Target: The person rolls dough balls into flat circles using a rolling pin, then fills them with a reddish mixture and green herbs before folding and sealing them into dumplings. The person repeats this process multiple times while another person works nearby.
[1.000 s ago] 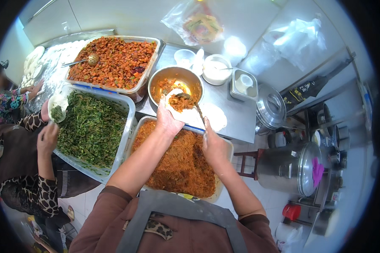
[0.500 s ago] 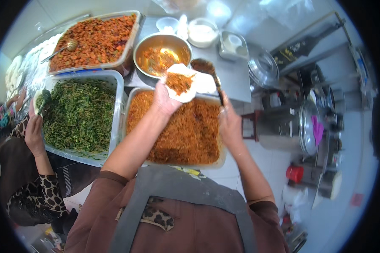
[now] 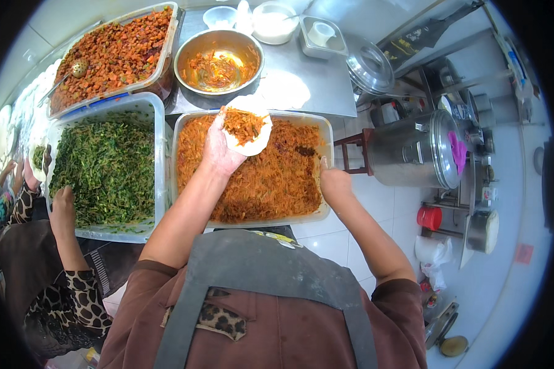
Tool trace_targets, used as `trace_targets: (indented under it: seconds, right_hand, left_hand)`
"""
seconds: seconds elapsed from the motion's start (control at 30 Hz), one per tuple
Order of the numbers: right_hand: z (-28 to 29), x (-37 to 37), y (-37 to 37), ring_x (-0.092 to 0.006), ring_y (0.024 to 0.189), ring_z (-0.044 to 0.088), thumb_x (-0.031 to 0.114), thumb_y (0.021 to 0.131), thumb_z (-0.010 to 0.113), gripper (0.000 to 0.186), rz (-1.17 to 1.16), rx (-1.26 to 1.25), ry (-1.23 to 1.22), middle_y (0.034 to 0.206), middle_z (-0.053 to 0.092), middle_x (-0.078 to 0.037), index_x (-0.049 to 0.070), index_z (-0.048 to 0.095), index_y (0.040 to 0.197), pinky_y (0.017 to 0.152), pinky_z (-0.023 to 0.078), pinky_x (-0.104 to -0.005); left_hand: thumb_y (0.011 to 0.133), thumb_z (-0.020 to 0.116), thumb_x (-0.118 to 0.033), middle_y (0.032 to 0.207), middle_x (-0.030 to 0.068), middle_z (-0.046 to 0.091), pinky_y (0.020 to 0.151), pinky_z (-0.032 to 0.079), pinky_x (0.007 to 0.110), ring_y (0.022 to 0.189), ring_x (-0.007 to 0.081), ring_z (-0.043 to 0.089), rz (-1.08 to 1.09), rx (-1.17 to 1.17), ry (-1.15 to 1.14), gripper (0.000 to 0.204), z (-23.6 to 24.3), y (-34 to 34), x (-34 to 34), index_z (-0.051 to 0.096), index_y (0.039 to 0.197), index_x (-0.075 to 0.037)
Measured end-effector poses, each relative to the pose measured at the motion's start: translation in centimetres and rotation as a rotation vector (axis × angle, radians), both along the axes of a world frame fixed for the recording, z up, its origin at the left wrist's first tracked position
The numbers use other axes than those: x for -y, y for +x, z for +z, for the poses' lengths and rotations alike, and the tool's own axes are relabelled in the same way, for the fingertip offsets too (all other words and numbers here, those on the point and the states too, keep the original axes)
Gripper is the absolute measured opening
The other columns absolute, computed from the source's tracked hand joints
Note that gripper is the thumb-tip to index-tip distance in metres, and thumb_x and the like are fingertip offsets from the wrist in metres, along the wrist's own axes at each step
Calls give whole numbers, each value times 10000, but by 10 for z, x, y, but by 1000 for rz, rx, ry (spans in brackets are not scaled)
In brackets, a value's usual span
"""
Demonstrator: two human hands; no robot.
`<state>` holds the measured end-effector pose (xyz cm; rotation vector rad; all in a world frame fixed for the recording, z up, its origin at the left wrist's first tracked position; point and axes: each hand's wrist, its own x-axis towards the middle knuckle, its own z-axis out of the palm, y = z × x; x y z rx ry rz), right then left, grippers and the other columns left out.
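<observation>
Co-worker's hand (image 3: 61, 203): at our far left, another person in a spotted sleeve rests a hand on the near rim of the greens tray (image 3: 157, 184); we keep it apart from our own two.

Greens tray: a clear tub heaped with chopped green filling, just beside our carrot tray.

Diced tray (image 3: 166, 55): behind the greens, full of red-orange cubes, a ladle (image 3: 74, 69) lying in it.

Left hand (image 3: 218, 147): we hold it palm up over the carrot tray, fingers cupped narrow under the dough round.

Dough round (image 3: 252, 140): a pale wrapper lying in our left palm, raised above the tray's far edge, with a mound of orange filling (image 3: 243, 123) in its middle.

Metal bowl (image 3: 218, 58): just behind the wrapper on the steel counter, orange sauce pooled inside.

Carrot tray (image 3: 323, 172): shredded orange filling spread wall to wall, right below both hands.

Right hand (image 3: 333, 181): down at the tray's right rim, curled closed; we cannot tell whether it holds a spoon.

Steel pot (image 3: 412, 150): lying beside the counter at right, well apart from us.

Risk: we judge the wrapper's edge droops past the palm; tilt the hand and filling could slide back into the tray. Overloading could tear the thin dough when it is pinched.
</observation>
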<state>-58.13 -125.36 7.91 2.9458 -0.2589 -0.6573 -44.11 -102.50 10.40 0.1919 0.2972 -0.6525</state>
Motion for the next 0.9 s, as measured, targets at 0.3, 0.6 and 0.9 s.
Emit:
trace_targets:
  seconds: [0.3,0.6,0.9]
  right_hand:
    - [8,20,-22,-382,801,590,59,802,436,289,-39,-218,390,837,609,-239,-29,566,1045,723,467,-431]
    - [39,46,-19,-77,492,399,108,876,434,284,-465,-215,809,595,431,5,49,568,1119,447,366,-247]
    - [42,51,-20,-45,423,306,114,893,419,344,-771,-160,1114,560,373,58,104,507,1225,369,254,-199]
  left_hand:
    - [940,335,-329,1191,151,526,915,436,457,1065,299,532,3,-32,101,421,-8,-23,-3,461,1198,-21]
    - [931,364,-309,1214,139,515,919,434,455,1082,288,526,-24,-4,164,413,-13,-39,4,454,1223,-30]
    - [904,433,-297,1237,117,506,924,429,454,1094,284,516,-66,-3,121,418,-24,-46,12,453,1250,-64]
